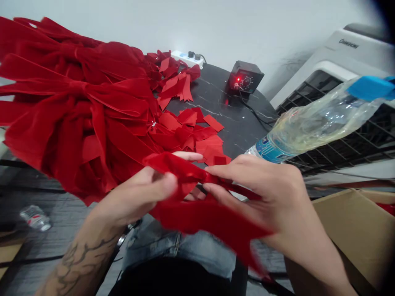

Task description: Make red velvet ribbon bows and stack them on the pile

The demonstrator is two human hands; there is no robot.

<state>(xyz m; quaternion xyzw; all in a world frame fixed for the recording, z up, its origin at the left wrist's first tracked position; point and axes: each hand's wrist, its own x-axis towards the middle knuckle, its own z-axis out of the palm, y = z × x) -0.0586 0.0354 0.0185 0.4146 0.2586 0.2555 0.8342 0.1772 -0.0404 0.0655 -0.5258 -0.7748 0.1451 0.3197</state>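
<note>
My left hand and my right hand both pinch a red velvet ribbon bow at its gathered middle, its tails hanging down and blurred. Behind my left hand rises a heap of finished red velvet bows, which overhangs the table's left side. Cut red velvet pieces lie scattered on the dark marble tabletop, just past my fingertips. Above my right hand, a clear plastic bottle with a blue label lies tilted, its far end wrapped in blue.
A black dial control box with a glowing red light stands on the table, beside a white power strip. A white louvred appliance fills the right, an open cardboard box sits low right, and a bottle lies on the floor.
</note>
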